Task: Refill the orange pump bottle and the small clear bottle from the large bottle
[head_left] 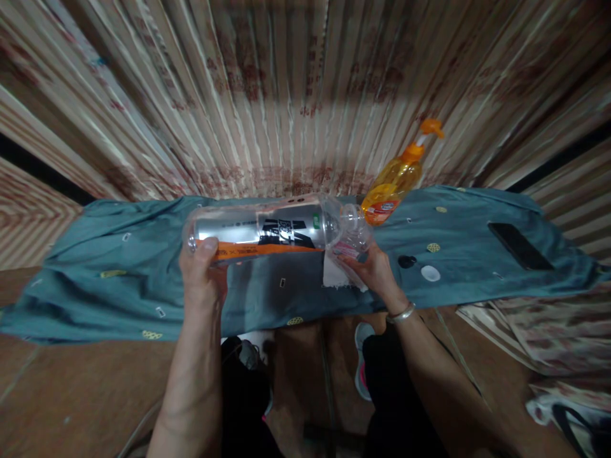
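A large clear plastic bottle (286,232) with a silver, black and orange label lies sideways above the cloth-covered surface, held between both hands. My left hand (205,270) grips its left end, the thumb over the label's edge. My right hand (375,270) is closed around a small clear plastic piece (352,232) at the bottle's right end; whether the two are joined is hard to tell. Under the right hand lies a white paper or tissue (337,273). Just beyond this hand stands a pump bottle of yellow liquid (392,187) with an orange top.
Teal patterned cloth (267,305) covers the narrow surface. To the right lie a small black object (407,261), a white round one (430,273) and a black phone (520,245). A striped curtain (267,95) hangs behind. A white bag (568,410) is at the lower right.
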Demonstrator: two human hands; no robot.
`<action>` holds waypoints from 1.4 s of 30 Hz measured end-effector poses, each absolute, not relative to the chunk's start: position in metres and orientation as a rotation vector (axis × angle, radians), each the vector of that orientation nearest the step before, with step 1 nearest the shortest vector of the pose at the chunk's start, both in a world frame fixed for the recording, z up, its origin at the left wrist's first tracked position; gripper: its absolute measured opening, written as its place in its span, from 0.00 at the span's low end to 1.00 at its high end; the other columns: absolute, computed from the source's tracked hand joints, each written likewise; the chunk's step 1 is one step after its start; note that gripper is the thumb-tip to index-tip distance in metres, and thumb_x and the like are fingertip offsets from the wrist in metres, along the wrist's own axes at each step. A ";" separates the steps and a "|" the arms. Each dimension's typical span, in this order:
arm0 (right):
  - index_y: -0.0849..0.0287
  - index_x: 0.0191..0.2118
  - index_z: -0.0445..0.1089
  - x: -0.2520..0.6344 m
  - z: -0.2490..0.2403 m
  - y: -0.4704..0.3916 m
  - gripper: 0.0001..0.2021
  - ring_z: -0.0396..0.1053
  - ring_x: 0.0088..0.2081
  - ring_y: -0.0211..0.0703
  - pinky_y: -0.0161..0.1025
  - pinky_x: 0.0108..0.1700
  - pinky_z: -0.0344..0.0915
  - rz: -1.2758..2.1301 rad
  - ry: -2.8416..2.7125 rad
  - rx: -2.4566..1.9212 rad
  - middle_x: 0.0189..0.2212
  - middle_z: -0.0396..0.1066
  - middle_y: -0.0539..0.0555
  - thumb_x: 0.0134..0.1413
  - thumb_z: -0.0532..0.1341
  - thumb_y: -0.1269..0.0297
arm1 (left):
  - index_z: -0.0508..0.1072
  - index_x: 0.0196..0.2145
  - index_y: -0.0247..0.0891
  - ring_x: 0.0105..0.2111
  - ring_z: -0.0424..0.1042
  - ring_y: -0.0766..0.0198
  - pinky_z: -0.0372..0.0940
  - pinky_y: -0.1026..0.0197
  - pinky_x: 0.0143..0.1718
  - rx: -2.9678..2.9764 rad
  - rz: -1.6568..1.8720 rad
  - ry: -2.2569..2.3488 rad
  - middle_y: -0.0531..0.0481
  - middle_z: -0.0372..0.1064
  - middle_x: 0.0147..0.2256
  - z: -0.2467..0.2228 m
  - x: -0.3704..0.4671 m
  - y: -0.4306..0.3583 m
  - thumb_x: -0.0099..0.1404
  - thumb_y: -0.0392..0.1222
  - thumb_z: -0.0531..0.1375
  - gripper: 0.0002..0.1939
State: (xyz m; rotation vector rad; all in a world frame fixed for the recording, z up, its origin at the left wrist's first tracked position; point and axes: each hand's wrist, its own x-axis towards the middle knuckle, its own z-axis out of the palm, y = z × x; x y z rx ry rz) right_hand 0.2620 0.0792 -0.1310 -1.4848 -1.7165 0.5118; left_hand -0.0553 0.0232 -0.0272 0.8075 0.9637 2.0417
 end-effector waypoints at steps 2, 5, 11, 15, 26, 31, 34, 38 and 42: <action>0.60 0.58 0.74 0.261 -0.130 0.079 0.34 0.84 0.49 0.64 0.53 0.48 0.80 0.522 -1.706 -1.483 0.49 0.85 0.66 0.52 0.72 0.42 | 0.78 0.44 0.39 0.27 0.74 0.64 0.64 0.71 0.19 0.820 2.037 0.966 0.51 0.76 0.32 -0.026 -0.055 0.023 0.43 0.50 0.78 0.30; 0.59 0.59 0.74 0.260 -0.129 0.078 0.35 0.83 0.50 0.65 0.54 0.49 0.80 0.520 -1.692 -1.480 0.50 0.85 0.66 0.52 0.72 0.41 | 0.78 0.41 0.38 0.28 0.74 0.64 0.67 0.69 0.20 0.849 2.030 0.988 0.50 0.77 0.34 -0.025 -0.054 0.022 0.45 0.50 0.77 0.26; 0.58 0.57 0.74 0.260 -0.129 0.078 0.33 0.83 0.48 0.64 0.53 0.47 0.80 0.517 -1.693 -1.492 0.47 0.85 0.65 0.52 0.72 0.40 | 0.78 0.41 0.38 0.24 0.71 0.66 0.72 0.65 0.22 0.860 2.045 1.051 0.52 0.74 0.31 -0.025 -0.055 0.022 0.44 0.52 0.77 0.28; 0.57 0.56 0.75 0.261 -0.129 0.078 0.34 0.83 0.48 0.64 0.54 0.47 0.79 0.512 -1.698 -1.486 0.46 0.85 0.64 0.53 0.71 0.36 | 0.78 0.41 0.39 0.25 0.73 0.65 0.74 0.63 0.25 0.944 2.041 1.031 0.53 0.72 0.31 -0.026 -0.057 0.022 0.48 0.53 0.76 0.25; 0.58 0.59 0.74 0.262 -0.130 0.080 0.34 0.83 0.49 0.65 0.55 0.49 0.79 0.490 -1.718 -1.492 0.49 0.85 0.65 0.52 0.72 0.40 | 0.78 0.39 0.39 0.26 0.72 0.63 0.78 0.56 0.31 0.929 2.064 1.051 0.53 0.70 0.31 -0.023 -0.055 0.022 0.46 0.53 0.76 0.25; 0.57 0.57 0.74 0.261 -0.130 0.080 0.34 0.83 0.49 0.65 0.54 0.49 0.80 0.492 -1.707 -1.487 0.48 0.85 0.65 0.52 0.72 0.39 | 0.77 0.41 0.40 0.29 0.74 0.61 0.78 0.55 0.32 1.010 2.068 1.051 0.53 0.70 0.32 -0.026 -0.058 0.023 0.49 0.54 0.75 0.25; 0.57 0.55 0.75 0.262 -0.131 0.080 0.33 0.84 0.48 0.64 0.54 0.48 0.80 0.499 -1.696 -1.504 0.46 0.85 0.64 0.51 0.73 0.39 | 0.78 0.41 0.40 0.28 0.73 0.62 0.78 0.55 0.31 1.022 2.065 1.054 0.53 0.70 0.33 -0.026 -0.059 0.022 0.50 0.54 0.75 0.24; 0.58 0.57 0.75 0.262 -0.130 0.081 0.34 0.83 0.50 0.64 0.55 0.51 0.80 0.509 -1.699 -1.464 0.49 0.85 0.65 0.52 0.72 0.39 | 0.78 0.42 0.40 0.30 0.73 0.62 0.76 0.57 0.32 1.032 2.059 1.054 0.50 0.71 0.37 -0.023 -0.057 0.020 0.51 0.54 0.75 0.24; 0.56 0.56 0.75 0.263 -0.129 0.081 0.33 0.83 0.50 0.64 0.55 0.51 0.79 0.521 -1.708 -1.459 0.49 0.85 0.64 0.52 0.72 0.38 | 0.78 0.40 0.40 0.30 0.72 0.61 0.76 0.57 0.31 1.001 2.061 1.079 0.50 0.71 0.36 -0.021 -0.055 0.020 0.48 0.54 0.75 0.25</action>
